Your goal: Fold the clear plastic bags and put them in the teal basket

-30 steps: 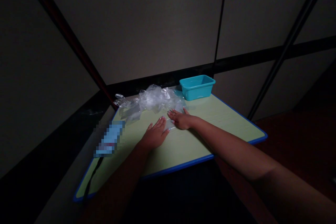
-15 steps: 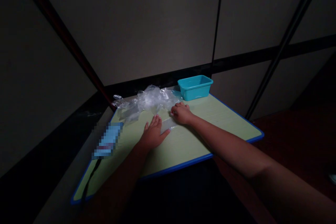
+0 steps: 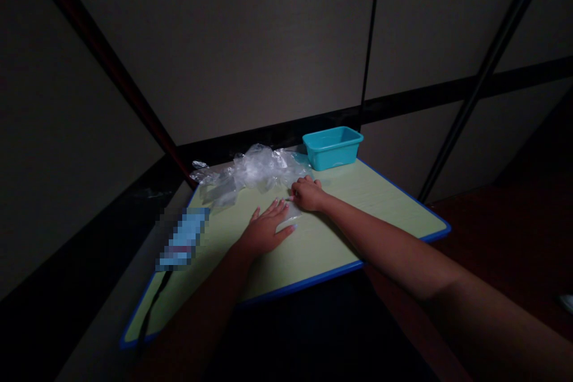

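A small clear plastic bag [image 3: 293, 212] lies flat on the tabletop, partly covered by both hands. My left hand [image 3: 267, 227] rests palm down over its left part, fingers spread. At the bag's right end my right hand [image 3: 307, 194] has its fingers curled in a pinch on the plastic; the fingertips are partly hidden. Just beyond the hands sits a crumpled heap of clear plastic bags [image 3: 257, 168].
A turquoise plastic basket [image 3: 335, 158] stands at the table's back right. On the left edge lies a blurred blue card [image 3: 185, 239] with a dark strap [image 3: 154, 304]. The yellowish table [image 3: 385, 203] has a blue rim and stands against panelled doors [image 3: 268, 59].
My left hand has slid right and slightly forward over the bag, closer to my right hand. My right hand has stayed nearly in place.
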{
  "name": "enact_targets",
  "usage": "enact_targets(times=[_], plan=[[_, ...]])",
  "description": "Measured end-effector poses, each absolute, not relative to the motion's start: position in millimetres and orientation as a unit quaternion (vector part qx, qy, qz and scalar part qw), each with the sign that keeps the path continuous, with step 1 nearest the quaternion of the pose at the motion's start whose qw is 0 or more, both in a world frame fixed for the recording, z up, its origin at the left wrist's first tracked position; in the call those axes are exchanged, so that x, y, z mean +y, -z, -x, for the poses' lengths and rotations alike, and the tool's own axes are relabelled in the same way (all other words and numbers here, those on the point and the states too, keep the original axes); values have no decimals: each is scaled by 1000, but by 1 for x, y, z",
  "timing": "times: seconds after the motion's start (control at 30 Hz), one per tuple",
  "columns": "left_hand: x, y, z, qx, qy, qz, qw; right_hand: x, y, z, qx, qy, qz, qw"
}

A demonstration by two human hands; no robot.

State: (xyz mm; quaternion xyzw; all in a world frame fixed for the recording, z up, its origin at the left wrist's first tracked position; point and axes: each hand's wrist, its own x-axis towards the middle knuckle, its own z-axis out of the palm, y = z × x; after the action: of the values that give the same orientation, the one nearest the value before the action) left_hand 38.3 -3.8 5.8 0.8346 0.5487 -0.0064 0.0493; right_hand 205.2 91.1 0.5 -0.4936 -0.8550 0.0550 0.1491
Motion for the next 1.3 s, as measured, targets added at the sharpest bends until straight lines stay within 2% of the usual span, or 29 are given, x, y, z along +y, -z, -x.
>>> enact_targets(times=[0.3,0.57,0.73,0.9,1.03,1.17,1.3], plan=[[3,1,-34,576,-33,-816,29,88,-4,-207,-850,-44,507,134],[1,1,-34,572,-11,-820,36,90,-2,-207,-835,-58,534,123],[-1,2,-37,595,-18,-803,38,89,-4,-207,-829,-65,537,143],[-3,0,-38,587,6,-809,40,87,-9,-210,-858,-116,473,162],[-3,0,-38,580,14,-813,43,82,-16,-213,-888,-138,414,142],[-2,2,-38,593,-3,-805,27,81,-18,-213,-891,-148,416,107],[-1,3,-38,610,-10,-792,13,82,-15,-211,-892,-157,411,108]])
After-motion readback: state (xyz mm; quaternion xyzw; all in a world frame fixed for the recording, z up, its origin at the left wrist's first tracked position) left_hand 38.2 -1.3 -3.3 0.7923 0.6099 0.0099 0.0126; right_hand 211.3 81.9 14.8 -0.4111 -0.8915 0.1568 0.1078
